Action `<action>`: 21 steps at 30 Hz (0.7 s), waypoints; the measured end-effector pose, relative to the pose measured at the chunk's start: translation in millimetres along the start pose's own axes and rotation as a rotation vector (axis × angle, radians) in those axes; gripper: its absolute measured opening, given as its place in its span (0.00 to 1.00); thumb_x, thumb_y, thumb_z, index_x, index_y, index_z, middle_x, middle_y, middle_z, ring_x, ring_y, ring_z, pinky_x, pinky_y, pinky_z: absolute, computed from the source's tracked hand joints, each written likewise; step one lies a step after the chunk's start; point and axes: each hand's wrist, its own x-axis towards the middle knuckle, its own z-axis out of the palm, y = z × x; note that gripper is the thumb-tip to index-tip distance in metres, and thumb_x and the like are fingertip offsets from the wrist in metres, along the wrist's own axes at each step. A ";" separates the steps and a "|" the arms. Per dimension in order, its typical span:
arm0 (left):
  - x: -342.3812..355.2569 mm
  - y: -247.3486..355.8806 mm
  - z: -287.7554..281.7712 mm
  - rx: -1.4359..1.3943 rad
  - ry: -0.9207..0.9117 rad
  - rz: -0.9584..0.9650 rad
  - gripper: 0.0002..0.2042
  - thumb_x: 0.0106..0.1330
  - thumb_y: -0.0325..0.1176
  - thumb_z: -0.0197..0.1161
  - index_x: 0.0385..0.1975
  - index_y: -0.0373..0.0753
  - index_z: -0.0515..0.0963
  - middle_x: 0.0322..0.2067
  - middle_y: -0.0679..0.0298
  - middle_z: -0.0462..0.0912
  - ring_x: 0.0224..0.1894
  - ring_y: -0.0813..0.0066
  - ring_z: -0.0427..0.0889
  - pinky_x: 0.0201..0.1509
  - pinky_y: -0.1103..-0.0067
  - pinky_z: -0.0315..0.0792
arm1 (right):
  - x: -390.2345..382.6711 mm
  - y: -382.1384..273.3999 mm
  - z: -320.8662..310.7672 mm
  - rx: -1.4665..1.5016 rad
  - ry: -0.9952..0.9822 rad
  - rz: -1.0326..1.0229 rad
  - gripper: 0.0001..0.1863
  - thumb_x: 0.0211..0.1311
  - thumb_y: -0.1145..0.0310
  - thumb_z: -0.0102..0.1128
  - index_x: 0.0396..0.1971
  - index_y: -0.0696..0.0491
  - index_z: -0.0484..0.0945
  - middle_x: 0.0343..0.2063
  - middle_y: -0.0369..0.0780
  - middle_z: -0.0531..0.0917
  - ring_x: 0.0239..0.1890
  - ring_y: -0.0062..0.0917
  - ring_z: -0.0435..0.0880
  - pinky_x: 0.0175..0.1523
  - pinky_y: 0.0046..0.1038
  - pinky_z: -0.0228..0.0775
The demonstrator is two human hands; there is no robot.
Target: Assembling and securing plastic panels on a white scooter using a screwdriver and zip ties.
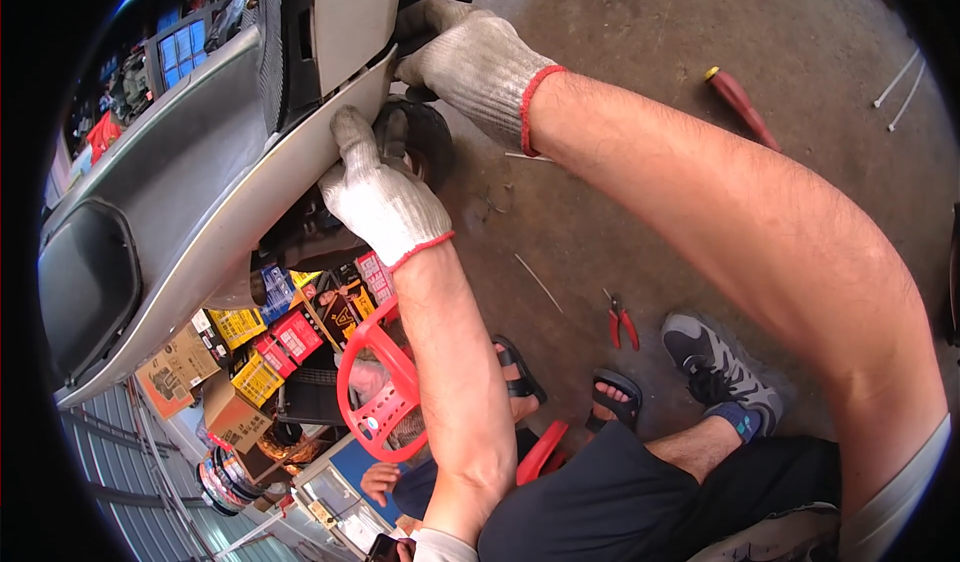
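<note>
So we've got both gloved hands up at the pale bodywork of what looks like a motor scooter (pixel 205 117), which fills the upper left of the view. The piece being worked on is the long cream side panel (pixel 270 197), curving from the hands down to the left, with a black seat-like pad (pixel 92 280) near its far end.

Our left hand (pixel 387 200) is at the panel's near end, one finger laid flat against the outer face and another sticking out beyond the edge, spread apart. Can't tell if it's really gripping anything. Our right hand (pixel 475 70) is just above and to the right of it, fingers curled in at the panel's tip; they're mostly hidden, so we can't say how far they're closed or what they've got hold of. Both knit gloves are off-white, grubby at the fingers, with red cuffs. A black wheel (pixel 438 140) sits right behind the hands.

Down on the concrete floor (pixel 620 42) we see a screwdriver with a dark red handle (pixel 740 109), red-handled pliers (pixel 622 322) and a couple of thin white strips (pixel 897 77) over on the right. Our grey and black sneaker (pixel 722 367) is planted near the pliers. Someone else is close by: black sandals (pixel 612 399), plus a bare hand (pixel 380 482) beside a red plastic chair (pixel 382 392). Behind that, there's a stack of yellow, red and brown cartons (pixel 238 412).
</note>
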 end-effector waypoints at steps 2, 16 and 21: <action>-0.8 2.0 0.8 0.024 0.011 -0.029 0.25 0.72 0.39 0.67 0.62 0.33 0.70 0.51 0.55 0.82 0.43 0.64 0.86 0.43 0.73 0.79 | 0.7 -1.7 -1.1 0.185 0.010 0.135 0.22 0.59 0.76 0.64 0.55 0.59 0.81 0.46 0.43 0.88 0.51 0.25 0.85 0.56 0.29 0.78; 0.5 8.3 -0.2 0.055 0.019 -0.092 0.24 0.72 0.44 0.67 0.61 0.36 0.73 0.50 0.59 0.84 0.41 0.61 0.88 0.34 0.76 0.72 | 25.6 -18.3 -18.5 -0.376 -0.033 -0.115 0.27 0.65 0.46 0.59 0.49 0.56 0.86 0.45 0.48 0.88 0.49 0.40 0.87 0.58 0.38 0.76; 0.5 10.0 0.6 0.058 -0.010 -0.080 0.25 0.73 0.42 0.66 0.59 0.29 0.72 0.51 0.55 0.83 0.42 0.61 0.88 0.36 0.76 0.75 | 26.8 -10.3 -15.6 -0.274 0.054 0.037 0.30 0.63 0.44 0.61 0.50 0.57 0.84 0.47 0.50 0.87 0.52 0.42 0.86 0.61 0.38 0.75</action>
